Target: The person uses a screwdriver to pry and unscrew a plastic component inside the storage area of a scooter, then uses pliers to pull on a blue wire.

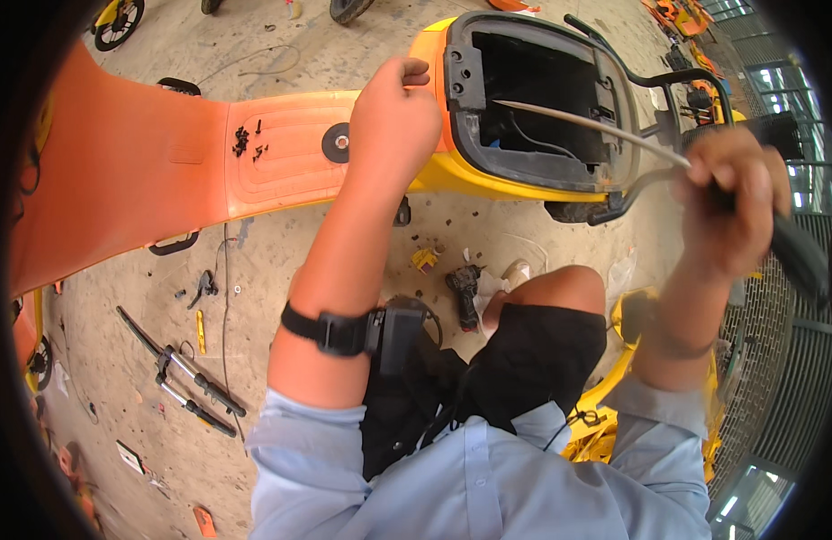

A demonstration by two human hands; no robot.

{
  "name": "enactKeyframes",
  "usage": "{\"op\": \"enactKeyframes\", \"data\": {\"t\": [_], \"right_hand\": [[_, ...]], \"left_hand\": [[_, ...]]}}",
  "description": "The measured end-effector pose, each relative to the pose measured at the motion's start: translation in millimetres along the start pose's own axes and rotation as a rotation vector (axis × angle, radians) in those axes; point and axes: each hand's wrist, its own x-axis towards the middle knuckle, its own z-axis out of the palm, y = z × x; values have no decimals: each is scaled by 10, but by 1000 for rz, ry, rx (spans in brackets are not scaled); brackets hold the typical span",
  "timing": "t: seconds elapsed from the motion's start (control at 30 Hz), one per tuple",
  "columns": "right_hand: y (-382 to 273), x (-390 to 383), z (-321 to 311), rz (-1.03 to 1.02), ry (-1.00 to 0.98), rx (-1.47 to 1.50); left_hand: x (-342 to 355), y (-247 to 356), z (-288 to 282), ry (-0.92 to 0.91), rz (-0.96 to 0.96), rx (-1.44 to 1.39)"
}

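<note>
My right hand (736, 193) is wrapped round the black handle of a long screwdriver (605, 129), slightly blurred. Its thin metal shaft points left across the open storage compartment (605, 184) of an orange and yellow scooter. My left hand (398, 108) is at the compartment's front edge, beside the black hinge bracket (464, 76). Its fingers are curled in, and whatever they may hold is hidden. Left of that wrist, a black disc (336, 142) lies on the orange footboard (294, 180). Several black screws (242, 141) are grouped farther left on it.
A cordless drill (465, 295) lies on the floor near my leg. Fork tubes (186, 378), a yellow marker-like stick (201, 331) and a brake lever (203, 288) lie at the left. Yellow body panels (605, 432) are beside me on the right. A black rail (646, 81) curves round the scooter's rear.
</note>
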Motion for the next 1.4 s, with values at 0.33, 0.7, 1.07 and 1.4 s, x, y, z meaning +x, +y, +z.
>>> {"op": "enactKeyframes", "data": {"t": [0.33, 0.7, 1.07, 1.4], "right_hand": [[128, -782, -367, -18, 266, 122], [23, -805, -135, -36, 346, 134], [-206, -618, 262, -34, 153, -417], [-479, -1004, 578, 175, 55, -391]], "left_hand": [[-447, 169, -446, -179, -17, 215], [-562, 220, -432, -299, 20, 287], [-316, 178, -312, -228, 52, 382], [-328, 204, -235, -228, -21, 392]]}}
